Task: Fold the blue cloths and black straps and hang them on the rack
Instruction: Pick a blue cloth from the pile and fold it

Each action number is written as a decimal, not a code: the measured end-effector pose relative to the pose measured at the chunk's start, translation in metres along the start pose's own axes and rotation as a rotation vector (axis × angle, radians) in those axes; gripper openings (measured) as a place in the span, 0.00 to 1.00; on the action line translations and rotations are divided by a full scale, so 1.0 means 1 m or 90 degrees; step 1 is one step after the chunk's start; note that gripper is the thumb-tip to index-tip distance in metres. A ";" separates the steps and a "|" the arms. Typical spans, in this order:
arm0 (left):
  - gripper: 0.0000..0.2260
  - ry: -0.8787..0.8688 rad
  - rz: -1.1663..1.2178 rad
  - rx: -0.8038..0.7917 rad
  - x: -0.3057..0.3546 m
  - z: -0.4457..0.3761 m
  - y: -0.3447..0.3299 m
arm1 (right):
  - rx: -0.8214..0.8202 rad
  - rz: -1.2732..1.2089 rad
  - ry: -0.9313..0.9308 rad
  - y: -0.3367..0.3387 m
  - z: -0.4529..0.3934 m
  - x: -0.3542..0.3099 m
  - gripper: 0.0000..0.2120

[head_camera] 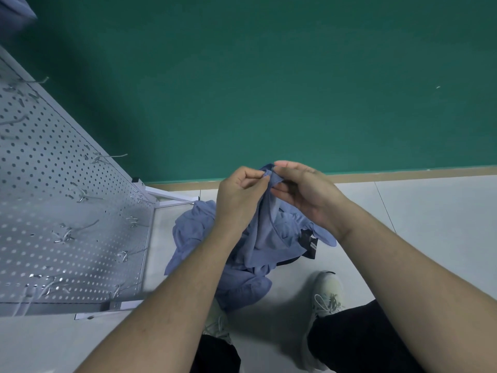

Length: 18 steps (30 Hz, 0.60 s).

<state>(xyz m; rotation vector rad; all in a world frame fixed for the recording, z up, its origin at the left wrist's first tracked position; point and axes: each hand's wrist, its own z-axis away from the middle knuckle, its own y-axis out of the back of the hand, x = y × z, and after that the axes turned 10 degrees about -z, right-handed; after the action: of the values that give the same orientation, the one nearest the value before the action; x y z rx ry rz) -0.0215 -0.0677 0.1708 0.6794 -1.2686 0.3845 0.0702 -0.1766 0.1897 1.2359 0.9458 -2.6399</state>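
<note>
Green wall and pale tiled floor, a grey pegboard rack point(67, 211) at left. Both hands — left hand point(239, 195), right hand point(304, 192) — pinch the top edge of a blue cloth point(262, 232), hanging limp above a floor pile point(193, 232). Soft, light fabric — best held by corners.

The person had bare forearms point(398, 267), no sleeves showing, and wore black trousers point(360, 340) and white lace-up shoes point(326, 294).

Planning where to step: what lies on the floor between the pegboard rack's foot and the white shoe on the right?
In the head view, the heap of blue cloths with a black strap lies there.
</note>
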 end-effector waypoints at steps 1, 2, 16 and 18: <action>0.06 0.002 0.005 0.000 0.000 0.000 0.001 | -0.006 -0.002 -0.003 0.000 0.000 0.000 0.07; 0.06 0.007 0.014 0.000 0.000 -0.001 0.001 | -0.014 -0.001 -0.003 0.000 0.000 0.000 0.09; 0.03 0.019 0.044 -0.034 0.000 -0.002 0.004 | 0.050 0.508 0.347 0.008 -0.004 -0.001 0.08; 0.02 0.017 0.043 -0.034 -0.001 -0.002 0.004 | 0.027 0.563 0.394 0.011 -0.007 0.000 0.10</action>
<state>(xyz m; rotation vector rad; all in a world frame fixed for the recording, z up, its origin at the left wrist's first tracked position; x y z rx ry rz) -0.0232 -0.0633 0.1708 0.5854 -1.2740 0.4117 0.0782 -0.1816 0.1808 1.9413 0.2361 -1.6201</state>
